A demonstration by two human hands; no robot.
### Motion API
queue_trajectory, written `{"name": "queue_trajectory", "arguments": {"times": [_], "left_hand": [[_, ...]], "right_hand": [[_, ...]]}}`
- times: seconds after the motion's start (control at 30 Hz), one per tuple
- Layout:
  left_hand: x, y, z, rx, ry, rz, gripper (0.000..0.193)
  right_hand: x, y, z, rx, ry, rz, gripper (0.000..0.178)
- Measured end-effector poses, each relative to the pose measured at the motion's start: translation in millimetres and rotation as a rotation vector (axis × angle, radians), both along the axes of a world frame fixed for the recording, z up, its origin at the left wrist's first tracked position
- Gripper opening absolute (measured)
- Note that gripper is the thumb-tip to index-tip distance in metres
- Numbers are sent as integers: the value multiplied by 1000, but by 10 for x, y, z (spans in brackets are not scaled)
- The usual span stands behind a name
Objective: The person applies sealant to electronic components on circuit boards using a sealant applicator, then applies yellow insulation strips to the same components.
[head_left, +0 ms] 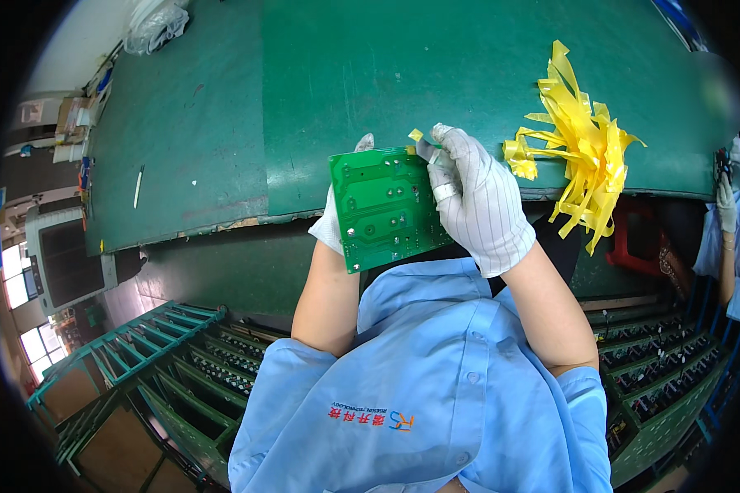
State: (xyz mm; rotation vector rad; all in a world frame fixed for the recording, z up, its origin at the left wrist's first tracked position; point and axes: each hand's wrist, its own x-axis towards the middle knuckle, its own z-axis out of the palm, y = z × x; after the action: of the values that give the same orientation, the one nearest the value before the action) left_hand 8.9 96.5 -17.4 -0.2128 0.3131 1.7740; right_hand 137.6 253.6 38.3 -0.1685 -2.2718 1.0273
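A green circuit board [389,209] is held up and tilted over the table's front edge, with solder points on the side that shows. My left hand [329,223], in a white glove, grips it from behind at its left; most of those fingers are hidden by the board. At the board's top right corner, my right hand [478,193], in a white striped glove, is closed in a pinch. A small piece of yellow tape [417,134] sticks out by its fingertips. To the right, a tangled bunch of yellow tape strips [588,152] hangs over the table edge.
The green table [321,90] spans the far side, with a thin white stick [139,186] on its left. Green racks holding boards [662,370] stand low at both sides. A red stool [633,238] is under the table at right; another person's gloved hand [726,204] shows far right.
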Motion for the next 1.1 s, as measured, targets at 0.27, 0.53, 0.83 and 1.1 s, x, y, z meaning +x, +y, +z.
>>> {"name": "queue_trajectory", "arguments": {"times": [0.27,0.53,0.83,1.1], "left_hand": [[112,129,206,-408,202,39,45],[139,189,255,-501,261,54,45],[141,175,248,-550,282,71,43],[80,118,120,-435,200,48,43]], "right_hand": [[109,95,-131,42,-157,-18,31],[130,84,-132,-9,-275,25,32],[142,148,-274,-50,-167,106,34],[178,-6,-242,-73,-249,-28,42]]}}
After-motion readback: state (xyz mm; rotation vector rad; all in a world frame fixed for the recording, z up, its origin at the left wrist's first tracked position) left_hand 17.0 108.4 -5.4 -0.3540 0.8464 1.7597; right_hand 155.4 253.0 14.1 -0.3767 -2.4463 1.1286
